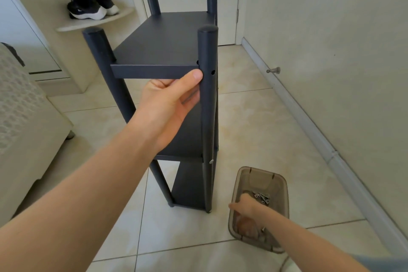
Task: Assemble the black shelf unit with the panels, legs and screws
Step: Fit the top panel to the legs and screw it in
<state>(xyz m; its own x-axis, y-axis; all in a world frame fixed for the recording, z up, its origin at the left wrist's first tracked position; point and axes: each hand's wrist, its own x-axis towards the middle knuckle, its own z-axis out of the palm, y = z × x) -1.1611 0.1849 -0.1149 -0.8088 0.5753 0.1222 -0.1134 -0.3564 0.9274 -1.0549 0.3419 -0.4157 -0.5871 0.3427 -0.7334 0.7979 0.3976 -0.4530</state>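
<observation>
The black shelf unit stands upright on the tiled floor, its top panel (163, 40) sitting between round legs. My left hand (170, 99) grips the front edge of that top panel from below, thumb on the edge beside the front right leg (207, 104), where an open screw hole shows. A screw head shows lower on that leg at the middle panel (176, 152). My right hand (245, 204) reaches down into a brown see-through plastic box (240, 181) on the floor, next to a small heap of silver screws (262, 197). Its fingertips are hidden.
The wall and its baseboard (309, 121) run along the right, with a door stop (273, 70) low on it. A closed door stands behind the shelf. Black and white shoes (90, 5) sit on a corner ledge at the back left. A pale upholstered seat (19, 121) is at the left.
</observation>
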